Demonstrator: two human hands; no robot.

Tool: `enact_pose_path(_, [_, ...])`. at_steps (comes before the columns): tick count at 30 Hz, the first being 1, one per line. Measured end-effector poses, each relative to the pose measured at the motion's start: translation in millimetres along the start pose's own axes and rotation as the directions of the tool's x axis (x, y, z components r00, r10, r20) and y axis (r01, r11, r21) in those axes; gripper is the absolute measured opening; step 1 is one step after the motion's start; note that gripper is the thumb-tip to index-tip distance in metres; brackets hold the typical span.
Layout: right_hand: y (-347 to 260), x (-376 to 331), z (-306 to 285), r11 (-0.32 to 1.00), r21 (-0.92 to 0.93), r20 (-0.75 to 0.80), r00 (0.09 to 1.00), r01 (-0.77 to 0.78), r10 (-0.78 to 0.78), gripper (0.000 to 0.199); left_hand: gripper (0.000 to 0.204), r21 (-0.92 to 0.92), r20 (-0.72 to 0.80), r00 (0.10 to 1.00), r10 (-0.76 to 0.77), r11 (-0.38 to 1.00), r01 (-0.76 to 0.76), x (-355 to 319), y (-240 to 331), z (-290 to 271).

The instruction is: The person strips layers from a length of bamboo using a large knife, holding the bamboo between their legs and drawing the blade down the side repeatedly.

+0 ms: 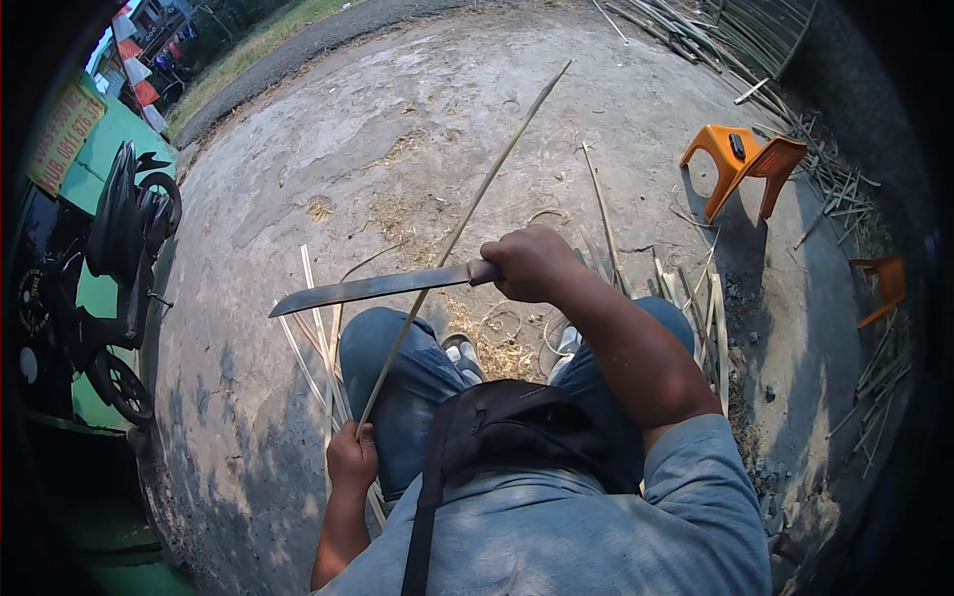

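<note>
My right hand (pixel 529 262) is closed round the wooden handle of a machete (pixel 376 289). Its long dark blade points left, out over my left knee. Down by my left thigh, my left hand (pixel 352 455) grips the lower end of a thin bamboo strip (pixel 473 211). The strip slants up and away to the right, well past the blade. Blade and strip cross a little left of the handle; whether they touch I cannot tell. More pale bamboo strips (pixel 310 260) lie beside my left leg, and others (pixel 717 328) beside my right leg.
Shavings (pixel 502 360) litter the concrete between my feet. An orange plastic stool (pixel 737 171) with a small black object on it stands at the far right, near heaped bamboo offcuts (pixel 843 194). A motorcycle (pixel 124 258) is parked at the left. A black bag (pixel 527 422) rests on my lap.
</note>
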State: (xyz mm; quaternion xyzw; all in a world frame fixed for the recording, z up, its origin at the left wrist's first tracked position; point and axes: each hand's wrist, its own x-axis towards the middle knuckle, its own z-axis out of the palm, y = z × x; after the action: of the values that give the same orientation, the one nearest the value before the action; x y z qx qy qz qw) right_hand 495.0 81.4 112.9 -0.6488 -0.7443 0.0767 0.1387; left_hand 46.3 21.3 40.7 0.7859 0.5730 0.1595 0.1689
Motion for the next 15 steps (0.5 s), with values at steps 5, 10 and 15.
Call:
enact_pose_path(5, [35.2, 0.4, -2.4, 0.975, 0.08, -0.131, 0.967, -0.209, 0.218, 0.008, 0.064, -0.025, -0.009, 1.0, 0.007, 1.0, -0.008, 0.4, 0.2, 0.6])
enact_pose_path(10, [69.3, -7.6, 6.7, 0.899, 0.28, -0.216, 0.89, -0.336, 0.4, 0.015, 0.063, 0.013, -0.003, 1.0, 0.012, 1.0, -0.012, 0.6, 5.9, -3.4])
enact_pose_path(15, [55.9, -5.6, 2.2, 0.913, 0.249, -0.187, 0.909, -0.322, 0.372, 0.017, 0.063, 0.016, -0.007, 1.0, -0.007, 1.0, 0.007, -1.7, 6.4, -4.8])
